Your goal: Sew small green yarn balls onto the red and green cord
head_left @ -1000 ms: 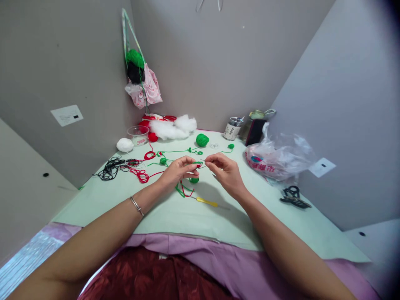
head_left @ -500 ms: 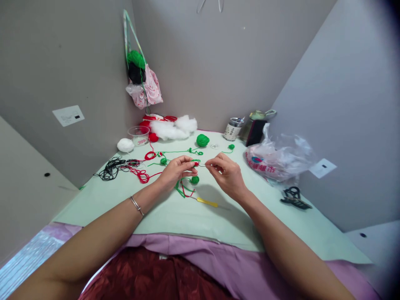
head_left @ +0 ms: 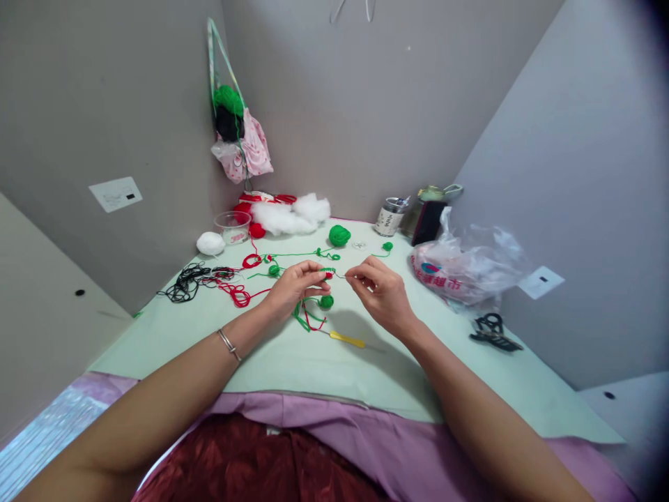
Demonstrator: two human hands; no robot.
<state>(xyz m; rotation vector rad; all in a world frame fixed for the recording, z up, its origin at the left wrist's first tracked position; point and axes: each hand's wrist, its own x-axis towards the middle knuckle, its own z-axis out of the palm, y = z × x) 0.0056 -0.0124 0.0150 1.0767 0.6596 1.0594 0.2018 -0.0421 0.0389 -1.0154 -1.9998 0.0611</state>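
Note:
A small red and green crocheted piece [head_left: 328,274] is pinched between the fingertips of my left hand [head_left: 297,286]. From it a thin dark thread [head_left: 339,276] runs to my right hand [head_left: 380,289], whose thumb and forefinger are pressed together on its end; whether a needle is there is too small to tell. Below my left hand lie green and red yarn strands [head_left: 308,319] and a small green ball [head_left: 326,302]. A crochet hook with a yellow handle [head_left: 347,339] rests on the pale green table cover [head_left: 293,366], nearer to me.
Black yarn [head_left: 185,282] and red yarn [head_left: 237,294] lie at left, near a white ball [head_left: 210,243] and clear tub [head_left: 233,229]. White stuffing [head_left: 290,215], a green ball [head_left: 339,236] and a can [head_left: 389,217] stand behind. At right are a plastic bag [head_left: 460,265] and hair claw [head_left: 494,332].
My right hand has moved very slightly to the right, away from the crocheted piece. My left hand has stayed almost still with its grip on the piece.

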